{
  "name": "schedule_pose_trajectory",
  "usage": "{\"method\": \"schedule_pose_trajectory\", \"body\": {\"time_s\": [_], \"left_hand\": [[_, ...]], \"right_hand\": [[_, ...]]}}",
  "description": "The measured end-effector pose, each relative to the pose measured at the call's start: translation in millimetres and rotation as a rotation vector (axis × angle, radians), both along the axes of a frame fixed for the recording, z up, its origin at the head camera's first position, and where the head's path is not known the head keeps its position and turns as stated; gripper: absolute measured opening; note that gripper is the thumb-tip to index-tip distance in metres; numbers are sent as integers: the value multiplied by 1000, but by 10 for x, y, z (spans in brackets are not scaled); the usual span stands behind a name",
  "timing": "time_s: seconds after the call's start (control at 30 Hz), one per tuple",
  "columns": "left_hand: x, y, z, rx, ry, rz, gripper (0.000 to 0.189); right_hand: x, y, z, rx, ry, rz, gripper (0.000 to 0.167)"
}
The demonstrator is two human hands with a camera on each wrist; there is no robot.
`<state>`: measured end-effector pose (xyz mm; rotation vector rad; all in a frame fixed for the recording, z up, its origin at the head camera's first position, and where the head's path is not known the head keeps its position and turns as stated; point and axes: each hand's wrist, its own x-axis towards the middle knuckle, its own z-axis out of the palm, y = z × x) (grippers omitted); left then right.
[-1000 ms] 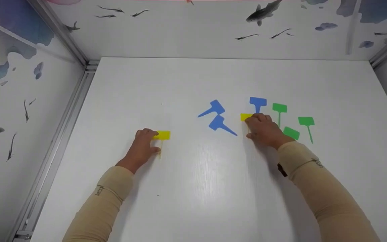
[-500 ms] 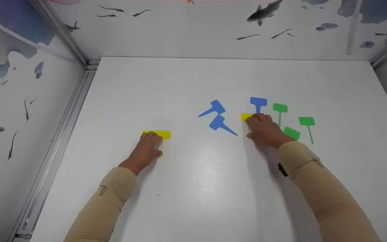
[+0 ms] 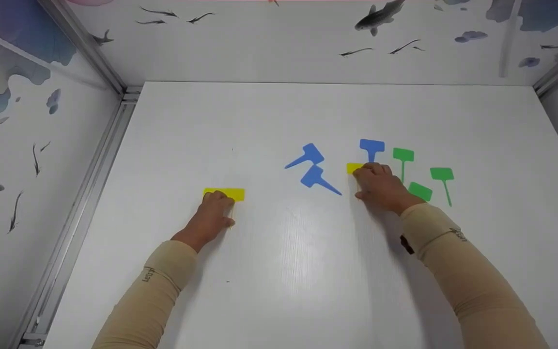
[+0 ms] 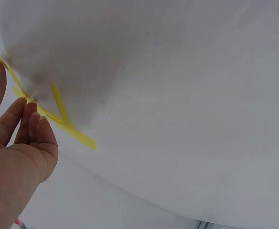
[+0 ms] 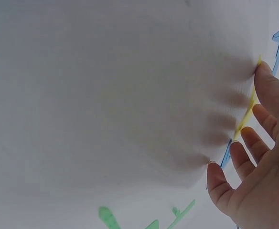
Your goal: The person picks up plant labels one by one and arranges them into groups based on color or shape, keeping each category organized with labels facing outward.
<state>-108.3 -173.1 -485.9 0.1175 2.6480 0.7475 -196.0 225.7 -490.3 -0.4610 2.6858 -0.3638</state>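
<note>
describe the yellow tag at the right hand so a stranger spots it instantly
On the white table, find the person's right hand. It partly covers a yellow tag, a flat rectangle on a thin stem. It is the only yellow among the blue tags and green tags around that hand.

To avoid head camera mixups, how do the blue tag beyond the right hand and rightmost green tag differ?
The blue tag has a broad stem, the green tag a thin one. The right hand hides the blue tag's tip; the green tag's shows. Both are T-shaped.
</note>
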Motion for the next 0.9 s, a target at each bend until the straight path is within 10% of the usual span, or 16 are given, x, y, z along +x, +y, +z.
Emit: {"method": "schedule_pose_trajectory", "body": {"time_s": [0.9], "left_hand": [[23, 6, -34, -17, 17, 2, 54]], "right_hand": [[18, -2, 24, -78, 2, -87, 54]]}}
